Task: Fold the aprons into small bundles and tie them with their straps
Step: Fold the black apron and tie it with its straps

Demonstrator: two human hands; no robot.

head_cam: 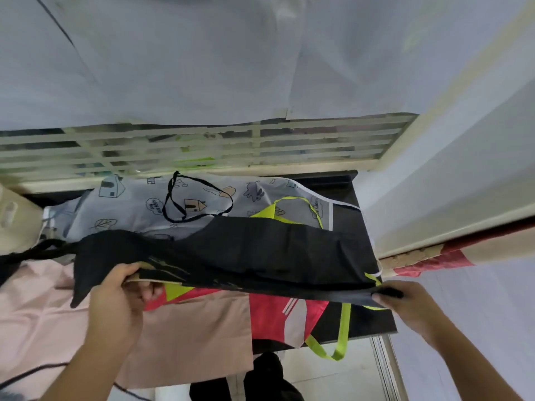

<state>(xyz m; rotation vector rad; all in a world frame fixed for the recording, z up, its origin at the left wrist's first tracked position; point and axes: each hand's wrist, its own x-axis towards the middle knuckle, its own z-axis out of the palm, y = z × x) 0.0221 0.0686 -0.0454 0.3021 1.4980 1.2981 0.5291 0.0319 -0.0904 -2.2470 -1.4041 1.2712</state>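
A black apron (pixel 246 250) is stretched across the middle of the table, lifted along its near edge. My left hand (pixel 121 296) grips that edge at the left, thumb on top and fingers underneath. My right hand (pixel 405 299) pinches the edge at the right corner. The apron's black neck strap (pixel 197 202) loops over a pale printed apron (pixel 139 204) lying behind. Under the black one lie a red apron (pixel 275 314) with lime-green straps (pixel 343 328) and a pink apron (pixel 188 328) that hangs over the front.
The dark table (pixel 385 319) ends just right of my right hand, with a pale wall (pixel 448 175) beyond. A louvred window grille (pixel 202 146) and a white curtain (pixel 202 59) stand behind the table. A cream bag (pixel 14 221) sits at the far left.
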